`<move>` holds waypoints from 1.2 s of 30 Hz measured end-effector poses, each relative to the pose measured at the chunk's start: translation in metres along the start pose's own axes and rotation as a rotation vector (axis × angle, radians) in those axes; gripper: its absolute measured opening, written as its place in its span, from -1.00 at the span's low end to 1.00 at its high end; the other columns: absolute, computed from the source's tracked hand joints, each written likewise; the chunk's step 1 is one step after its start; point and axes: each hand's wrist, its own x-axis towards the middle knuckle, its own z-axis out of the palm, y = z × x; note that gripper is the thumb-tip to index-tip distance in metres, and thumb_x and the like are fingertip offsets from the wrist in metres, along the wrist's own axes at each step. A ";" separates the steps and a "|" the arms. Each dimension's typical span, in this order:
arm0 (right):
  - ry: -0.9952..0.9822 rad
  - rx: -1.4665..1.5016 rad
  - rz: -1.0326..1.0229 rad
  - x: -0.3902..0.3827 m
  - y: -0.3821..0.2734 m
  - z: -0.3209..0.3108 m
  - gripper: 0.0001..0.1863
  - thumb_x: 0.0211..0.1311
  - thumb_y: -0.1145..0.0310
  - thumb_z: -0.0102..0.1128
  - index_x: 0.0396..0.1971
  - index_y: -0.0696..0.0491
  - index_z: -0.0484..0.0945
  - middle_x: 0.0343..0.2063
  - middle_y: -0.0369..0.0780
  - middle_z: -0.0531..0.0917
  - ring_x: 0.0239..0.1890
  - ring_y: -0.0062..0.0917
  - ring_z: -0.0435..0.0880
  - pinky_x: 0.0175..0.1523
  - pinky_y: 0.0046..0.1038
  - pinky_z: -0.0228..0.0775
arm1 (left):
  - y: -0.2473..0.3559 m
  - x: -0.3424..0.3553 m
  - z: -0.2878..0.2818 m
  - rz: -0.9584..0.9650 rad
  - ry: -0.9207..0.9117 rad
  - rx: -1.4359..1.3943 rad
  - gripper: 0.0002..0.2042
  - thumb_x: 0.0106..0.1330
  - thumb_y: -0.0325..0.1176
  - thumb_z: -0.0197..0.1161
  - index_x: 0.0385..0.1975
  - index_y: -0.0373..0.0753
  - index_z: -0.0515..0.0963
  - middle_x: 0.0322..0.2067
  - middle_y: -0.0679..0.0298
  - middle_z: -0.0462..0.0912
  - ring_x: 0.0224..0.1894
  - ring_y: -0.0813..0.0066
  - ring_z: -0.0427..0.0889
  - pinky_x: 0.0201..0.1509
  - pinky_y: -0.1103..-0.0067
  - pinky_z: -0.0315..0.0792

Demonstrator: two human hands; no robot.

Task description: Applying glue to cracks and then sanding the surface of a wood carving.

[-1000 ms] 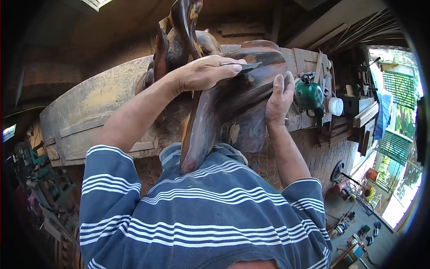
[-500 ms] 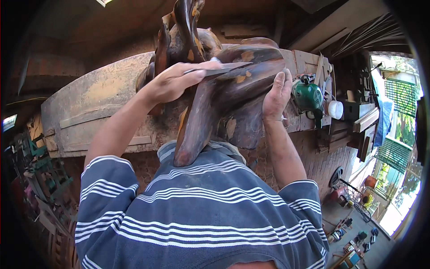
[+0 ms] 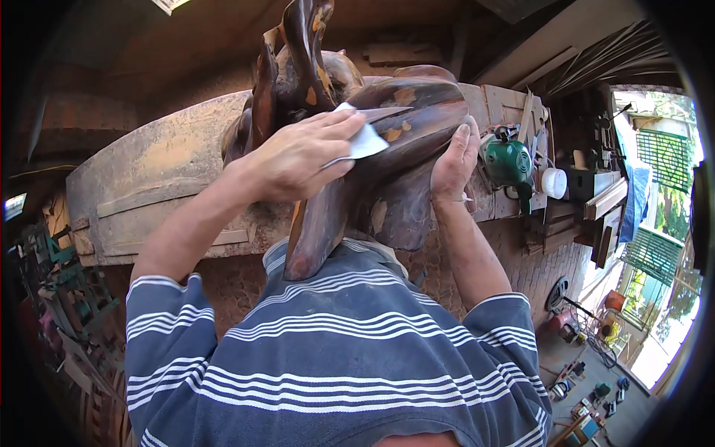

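A dark, glossy carved wooden piece (image 3: 395, 175) with tan patches slants from the bench toward my body, its lower end against my shirt. My left hand (image 3: 305, 153) grips a white sheet (image 3: 365, 141), cloth or paper, over the piece's upper surface; a thin grey pointed strip (image 3: 383, 113) sticks out beside it. My right hand (image 3: 454, 167) is closed on the piece's right edge, thumb up. Another twisted wooden carving (image 3: 305, 52) stands behind.
A worn workbench (image 3: 134, 186) spans behind the piece. At right are a green power tool (image 3: 506, 160), a white tub (image 3: 553, 183), stacked boards (image 3: 607, 194) and a blue tarp (image 3: 637, 197). Tools and cables (image 3: 588, 395) lie on the floor at lower right, near a bright opening.
My left hand has swept left and lower across the wood, then turned, and the white sheet now shows under its fingers. My right hand has shifted slightly left with the piece.
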 end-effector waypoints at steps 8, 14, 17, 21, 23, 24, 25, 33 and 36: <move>-0.005 0.028 0.023 0.004 0.003 -0.005 -0.38 0.76 0.10 -0.09 0.45 0.35 0.33 0.38 0.00 0.49 0.43 -0.32 0.44 0.55 -0.34 0.21 | 0.017 0.011 -0.002 0.057 -0.110 0.257 -0.69 0.46 -0.24 0.29 -0.14 -0.45 0.71 0.45 -0.23 0.42 0.59 -0.05 0.27 0.68 0.17 0.10; -0.040 0.116 0.046 0.004 -0.003 0.004 -0.35 0.75 0.08 -0.07 0.46 0.36 0.29 0.35 -0.01 0.51 0.35 -0.36 0.48 0.49 -0.37 0.27 | 0.032 0.038 0.030 -0.062 0.206 0.125 -0.72 0.46 -0.29 0.32 -0.11 -0.45 0.67 0.36 -0.27 0.51 0.49 -0.13 0.43 0.66 0.11 0.13; -0.057 0.246 0.174 0.007 0.005 -0.003 -0.40 0.74 0.11 -0.06 0.40 0.37 0.39 0.28 -0.05 0.58 0.30 -0.40 0.52 0.46 -0.41 0.29 | 0.065 0.051 0.045 0.028 0.285 -0.110 -0.81 0.47 -0.43 0.29 -0.20 -0.51 0.57 0.35 -0.36 0.48 0.44 -0.32 0.43 0.61 0.06 0.24; -0.076 0.402 0.268 0.002 0.011 -0.007 -0.47 0.71 0.17 -0.03 0.28 0.38 0.53 0.18 -0.09 0.68 0.24 -0.43 0.58 0.40 -0.44 0.34 | 0.071 0.034 0.068 -0.259 0.306 -0.239 -0.82 0.49 -0.45 0.26 -0.21 -0.51 0.55 0.36 -0.39 0.44 0.50 -0.38 0.32 0.61 0.11 0.23; -0.053 0.406 0.278 0.003 0.015 -0.005 -0.47 0.70 0.19 -0.03 0.28 0.38 0.52 0.21 -0.06 0.66 0.25 -0.42 0.58 0.39 -0.41 0.36 | 0.068 0.048 0.069 -0.236 0.273 -0.189 -0.82 0.48 -0.46 0.26 -0.15 -0.50 0.57 0.36 -0.38 0.43 0.50 -0.38 0.31 0.59 0.12 0.24; -0.047 0.343 0.323 0.001 0.009 -0.005 -0.47 0.70 0.19 -0.03 0.29 0.39 0.52 0.22 -0.03 0.65 0.25 -0.40 0.59 0.39 -0.40 0.36 | 0.065 0.065 0.066 -0.188 0.252 -0.201 -0.81 0.49 -0.44 0.25 -0.13 -0.50 0.58 0.36 -0.37 0.43 0.50 -0.37 0.32 0.59 0.12 0.23; -0.044 0.281 0.363 0.001 0.007 -0.004 -0.47 0.70 0.20 -0.03 0.29 0.39 0.52 0.23 0.01 0.64 0.26 -0.37 0.59 0.39 -0.38 0.37 | 0.060 0.084 0.066 -0.137 0.234 -0.212 -0.79 0.50 -0.42 0.25 -0.11 -0.50 0.58 0.37 -0.36 0.42 0.50 -0.36 0.32 0.59 0.13 0.23; -0.223 0.407 0.320 0.002 0.021 -0.009 -0.47 0.72 0.13 -0.13 0.34 0.23 0.53 0.25 0.03 0.62 0.32 -0.19 0.56 0.43 -0.24 0.33 | 0.054 0.082 0.060 -0.174 0.166 -0.281 -0.79 0.48 -0.39 0.26 -0.15 -0.47 0.60 0.40 -0.26 0.42 0.50 -0.22 0.36 0.60 0.14 0.24; -0.121 0.392 0.375 0.001 0.009 -0.005 -0.44 0.74 0.17 -0.12 0.32 0.40 0.49 0.29 0.10 0.58 0.31 -0.20 0.56 0.46 -0.27 0.29 | 0.066 0.046 0.064 -0.296 0.239 -0.284 -0.80 0.49 -0.43 0.24 -0.12 -0.50 0.60 0.37 -0.33 0.44 0.51 -0.30 0.35 0.61 0.12 0.22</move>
